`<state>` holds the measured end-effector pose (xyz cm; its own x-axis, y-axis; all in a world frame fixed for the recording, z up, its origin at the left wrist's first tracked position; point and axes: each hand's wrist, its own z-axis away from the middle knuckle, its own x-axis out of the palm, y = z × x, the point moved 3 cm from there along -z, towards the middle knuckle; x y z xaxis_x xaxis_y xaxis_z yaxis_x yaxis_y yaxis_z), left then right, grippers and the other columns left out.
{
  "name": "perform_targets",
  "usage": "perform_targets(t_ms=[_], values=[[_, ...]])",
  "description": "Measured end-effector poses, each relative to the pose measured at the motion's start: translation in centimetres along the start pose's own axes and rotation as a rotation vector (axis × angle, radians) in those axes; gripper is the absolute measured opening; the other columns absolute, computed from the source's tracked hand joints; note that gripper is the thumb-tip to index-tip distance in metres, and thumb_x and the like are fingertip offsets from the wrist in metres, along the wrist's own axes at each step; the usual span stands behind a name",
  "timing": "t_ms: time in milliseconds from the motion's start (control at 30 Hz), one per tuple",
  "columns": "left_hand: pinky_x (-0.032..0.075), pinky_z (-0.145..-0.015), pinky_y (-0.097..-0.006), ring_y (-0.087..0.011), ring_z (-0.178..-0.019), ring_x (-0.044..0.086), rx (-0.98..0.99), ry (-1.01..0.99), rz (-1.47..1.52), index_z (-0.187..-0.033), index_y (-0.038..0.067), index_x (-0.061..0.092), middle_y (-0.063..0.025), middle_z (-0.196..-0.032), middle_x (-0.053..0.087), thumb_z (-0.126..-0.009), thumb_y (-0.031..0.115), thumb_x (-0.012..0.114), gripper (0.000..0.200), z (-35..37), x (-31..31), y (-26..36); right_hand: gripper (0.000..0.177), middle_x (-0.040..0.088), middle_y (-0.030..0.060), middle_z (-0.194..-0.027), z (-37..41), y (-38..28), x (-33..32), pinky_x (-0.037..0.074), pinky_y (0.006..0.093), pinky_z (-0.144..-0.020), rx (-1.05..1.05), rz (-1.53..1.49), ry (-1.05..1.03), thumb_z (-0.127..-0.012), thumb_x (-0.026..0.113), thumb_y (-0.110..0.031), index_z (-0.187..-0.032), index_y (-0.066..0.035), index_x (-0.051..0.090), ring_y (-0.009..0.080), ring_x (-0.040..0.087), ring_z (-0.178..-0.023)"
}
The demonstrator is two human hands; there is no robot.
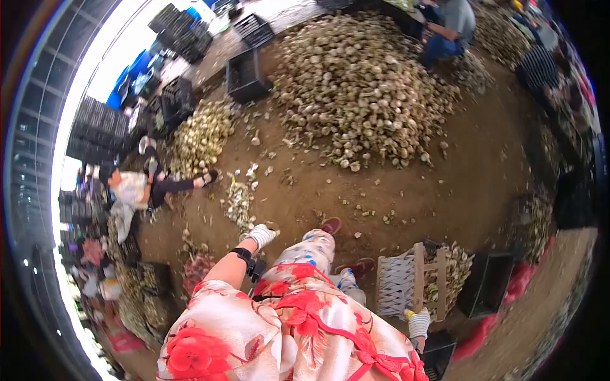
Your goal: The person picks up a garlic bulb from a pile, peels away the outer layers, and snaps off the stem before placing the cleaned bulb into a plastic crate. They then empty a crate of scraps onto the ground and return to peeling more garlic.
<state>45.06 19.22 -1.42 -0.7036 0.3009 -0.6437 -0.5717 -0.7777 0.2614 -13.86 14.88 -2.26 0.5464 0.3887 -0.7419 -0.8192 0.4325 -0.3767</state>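
Observation:
My left hand, in a striped glove, is held out over the dirt floor left of my knees; its fingers are too blurred to read. My right hand, in a similar striped glove with yellow at the fingers, is at the near end of a wooden-framed basket with woven strips, at my right. Its fingers look closed on the basket's frame. Garlic with stalks lies inside and beside the frame. Beyond my feet, a large garlic heap covers the floor.
A smaller garlic pile lies at the left, near a seated person. Another person crouches behind the large heap. Black crates stand at the back and at the right. A red net bag lies left of my arm.

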Motion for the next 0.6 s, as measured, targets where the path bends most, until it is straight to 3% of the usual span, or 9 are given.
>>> perform_targets(t_ms=[67, 167, 233, 300, 400, 433, 533, 567, 600], values=[[0.044, -0.08, -0.0335, -0.0245, -0.095, 0.056, -0.134, 0.005, 0.091, -0.099, 0.011, 0.06, -0.009, -0.1, 0.061, -0.078, 0.035, 0.053, 0.034, 1.2, -0.1, -4.1, 0.048, 0.061, 0.0203, -0.076, -1.1, -4.6, -0.4, 0.045, 0.0368, -0.064, -0.029, 0.101, -0.097, -0.056, 0.079, -0.025, -0.086, 0.004, 0.055, 0.0341, 0.058, -0.071], [0.044, -0.078, -0.0328, -0.0244, -0.091, 0.057, -0.202, 0.047, 0.304, -0.098, 0.011, 0.061, -0.0104, -0.097, 0.062, -0.077, 0.034, 0.056, 0.032, 0.9, 2.1, -12.0, 0.049, 0.06, 0.0218, -0.077, -2.4, -11.5, 1.1, 0.045, 0.0378, -0.064, -0.076, 0.293, -0.213, -0.056, 0.078, -0.029, -0.083, 0.004, 0.055, 0.0356, 0.058, -0.072], [0.044, -0.078, -0.0327, -0.024, -0.091, 0.058, -0.317, 0.021, 0.307, -0.098, 0.01, 0.061, -0.0103, -0.096, 0.062, -0.076, 0.033, 0.058, 0.032, 2.7, -0.3, -12.3, 0.048, 0.059, 0.0201, -0.072, -3.3, -15.9, 3.3, 0.045, 0.0372, -0.061, -0.161, 0.412, -0.233, -0.053, 0.08, -0.026, -0.079, 0.004, 0.054, 0.0325, 0.057, -0.067], [0.044, -0.077, -0.0325, -0.0237, -0.091, 0.058, -0.426, -0.017, 0.303, -0.099, 0.01, 0.062, -0.0101, -0.096, 0.062, -0.075, 0.033, 0.059, 0.033, 3.3, -2.8, -13.8, 0.046, 0.06, 0.0221, -0.075, -3.9, -20.7, 5.8, 0.045, 0.0374, -0.063, -0.24, 0.456, -0.276, -0.054, 0.079, -0.025, -0.079, 0.004, 0.054, 0.0353, 0.058, -0.072], [0.044, -0.074, -0.0313, -0.0197, -0.087, 0.058, -0.549, 0.013, 0.483, -0.096, 0.004, 0.062, -0.0096, -0.093, 0.063, -0.076, 0.028, 0.061, 0.032, 1.8, -2.6, -19.9, 0.045, 0.06, 0.0234, -0.079, -3.6, -30.0, 9.6, 0.046, 0.0391, -0.065, -0.291, 0.455, -0.353, -0.057, 0.077, -0.027, -0.082, 0.003, 0.055, 0.0366, 0.058, -0.077], [0.044, -0.074, -0.0313, -0.0197, -0.087, 0.058, -0.557, 0.007, 0.498, -0.096, 0.004, 0.062, -0.0096, -0.093, 0.063, -0.076, 0.028, 0.061, 0.032, 1.7, -3.2, -21.2, 0.044, 0.06, 0.0241, -0.079, -3.9, -32.5, 11.4, 0.046, 0.0407, -0.066, -0.307, 0.46, -0.391, -0.059, 0.075, -0.029, -0.082, 0.003, 0.055, 0.038, 0.058, -0.079], [0.043, -0.076, -0.0288, -0.0181, -0.087, 0.057, -0.484, 0.186, 0.935, -0.099, 0.006, 0.061, -0.0066, -0.094, 0.063, -0.079, 0.021, 0.059, 0.025, 1.4, -3.8, -24.5, 0.045, 0.059, 0.0248, -0.08, -4.9, -39.9, 16.9, 0.046, 0.0405, -0.067, -0.44, 0.55, -0.463, -0.06, 0.073, -0.034, -0.082, 0.002, 0.056, 0.038, 0.058, -0.08], [0.043, -0.076, -0.0288, -0.0181, -0.087, 0.057, -0.494, 0.183, 0.947, -0.099, 0.006, 0.061, -0.0066, -0.094, 0.063, -0.079, 0.021, 0.059, 0.025, 1.4, -2.7, -26.2, 0.044, 0.06, 0.0239, -0.078, -7.3, -38.9, 20.4, 0.046, 0.0396, -0.066, -0.465, 0.441, -0.5, -0.06, 0.072, -0.034, -0.081, 0.002, 0.056, 0.0367, 0.059, -0.078], [0.044, -0.071, -0.0282, -0.0167, -0.081, 0.056, -0.492, 0.19, 0.956, -0.102, 0.006, 0.059, -0.0057, -0.092, 0.062, -0.078, 0.022, 0.06, 0.029, 1.6, -1.7, -28.1, 0.045, 0.06, 0.0228, -0.077, -5.1, -44.0, 20.6, 0.047, 0.0386, -0.065, -0.527, 0.445, -0.524, -0.061, 0.072, -0.034, -0.081, 0.002, 0.055, 0.0349, 0.059, -0.076]])
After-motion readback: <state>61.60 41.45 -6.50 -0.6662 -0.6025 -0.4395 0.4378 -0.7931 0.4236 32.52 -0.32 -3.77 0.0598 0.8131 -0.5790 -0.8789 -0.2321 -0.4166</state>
